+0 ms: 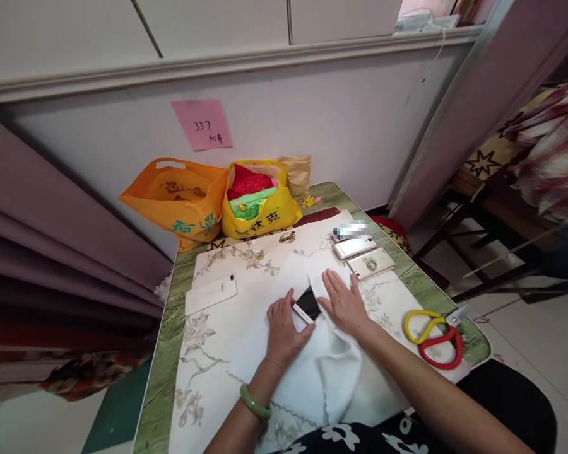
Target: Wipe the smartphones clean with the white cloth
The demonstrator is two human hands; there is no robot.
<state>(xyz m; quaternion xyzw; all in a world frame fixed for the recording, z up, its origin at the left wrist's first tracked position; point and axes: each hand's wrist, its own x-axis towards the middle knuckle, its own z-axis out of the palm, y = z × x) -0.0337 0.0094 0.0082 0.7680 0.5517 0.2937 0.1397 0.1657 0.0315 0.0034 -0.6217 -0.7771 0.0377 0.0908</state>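
A white-framed smartphone (307,316) with a dark screen lies on a white cloth (334,372) in front of me. My left hand (284,325) grips its lower end and left side between thumb and fingers. Laid over the phone's upper right part is a folded section of the cloth. On that fold rests my right hand (343,302), fingers stretched out nearly flat and thumb apart, close to the screen. Part of the screen is hidden by the cloth.
Left lies a white phone (211,294); at right are a gold phone with a ring (372,263), another phone (355,247) and scissors (435,337). An orange bag (175,195), a stuffed yellow bag (265,217) and a brown packet (296,173) stand along the table's back.
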